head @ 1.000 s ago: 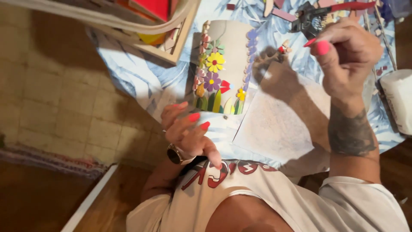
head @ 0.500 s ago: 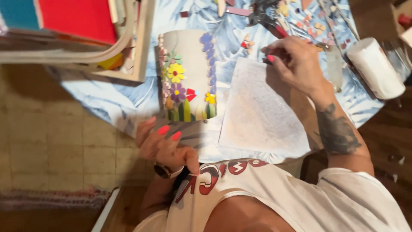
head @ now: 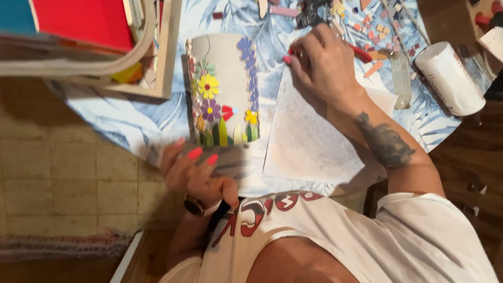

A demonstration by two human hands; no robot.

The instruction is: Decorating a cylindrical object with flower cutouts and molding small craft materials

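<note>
The left hand (head: 194,175) is hovering at the near table edge, fingers spread loosely and holding nothing, just below the foot of the flower-mosaic vase (head: 224,89). The vase is lying on its side on the blue leaf-print cloth (head: 126,120), long axis running away from the person. Farther off, beyond the white sheet (head: 309,136), the right hand (head: 322,63) is curling its fingers around what looks like a red-handled tool (head: 361,52); the left is nearer the vase.

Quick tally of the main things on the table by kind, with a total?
Mosaic flower vase: 1
White paper sheet: 1
White roll: 1
Wooden tray: 1
Small clear bottle: 1
Total: 5, besides loose tile bits too small to count.
</note>
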